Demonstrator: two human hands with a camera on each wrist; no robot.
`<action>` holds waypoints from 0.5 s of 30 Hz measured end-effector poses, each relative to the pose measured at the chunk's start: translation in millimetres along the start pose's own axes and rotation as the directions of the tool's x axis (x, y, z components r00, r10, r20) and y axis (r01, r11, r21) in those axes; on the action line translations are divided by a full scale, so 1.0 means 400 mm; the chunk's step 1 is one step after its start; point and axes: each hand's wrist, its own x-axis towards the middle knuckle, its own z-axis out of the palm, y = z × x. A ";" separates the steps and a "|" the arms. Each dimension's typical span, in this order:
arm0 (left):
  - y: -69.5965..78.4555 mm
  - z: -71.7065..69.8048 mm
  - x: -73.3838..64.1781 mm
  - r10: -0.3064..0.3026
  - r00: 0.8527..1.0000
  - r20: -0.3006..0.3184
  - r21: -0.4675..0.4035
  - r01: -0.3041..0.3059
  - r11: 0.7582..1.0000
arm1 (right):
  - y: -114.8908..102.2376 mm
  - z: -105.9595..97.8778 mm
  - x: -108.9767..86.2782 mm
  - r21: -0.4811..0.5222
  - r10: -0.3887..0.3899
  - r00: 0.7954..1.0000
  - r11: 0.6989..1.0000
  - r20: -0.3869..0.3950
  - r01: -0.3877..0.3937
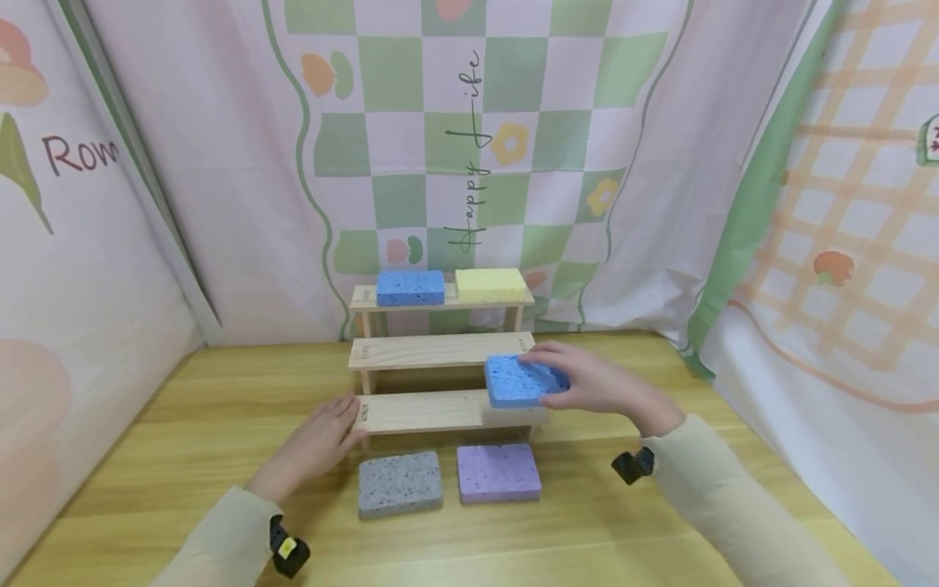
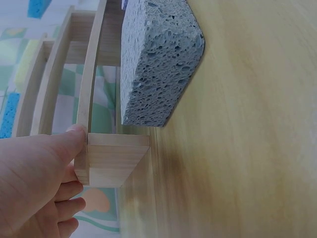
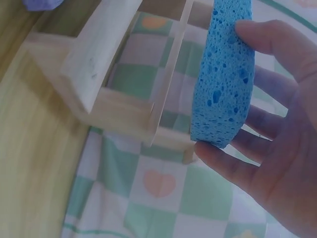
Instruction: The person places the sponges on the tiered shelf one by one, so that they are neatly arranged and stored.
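Note:
My right hand [image 1: 587, 379] grips a blue sponge [image 1: 517, 381] above the right part of the lowest step of a three-step wooden shelf [image 1: 433, 412]. The right wrist view shows the thumb on one face of that sponge [image 3: 223, 79] and the fingers behind it, apart from the wood. At the shelf's left end, my left hand [image 1: 323, 440] holds the lowest step, its thumb and curled fingers about the board's end [image 2: 81, 161]. A grey sponge [image 1: 400, 485] and a purple sponge [image 1: 499, 473] lie on the table in front of the shelf.
Another blue sponge [image 1: 410, 288] and a yellow sponge [image 1: 490, 285] sit side by side on the top step. The middle step [image 1: 433, 350] is bare wood. Printed curtains [image 1: 645, 244] hang behind and beside the wooden table [image 1: 242, 391].

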 end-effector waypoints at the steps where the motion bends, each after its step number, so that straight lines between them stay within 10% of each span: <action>1: -0.001 0.001 0.000 0.000 1.000 0.000 -0.001 0.000 1.000 | -0.005 0.001 0.008 -0.008 -0.010 1.000 1.000 0.003 0.010; 15: -0.004 0.003 0.001 -0.002 1.000 -0.001 -0.002 0.002 1.000 | -0.076 0.020 0.112 -0.054 -0.131 0.990 0.990 0.050 0.133</action>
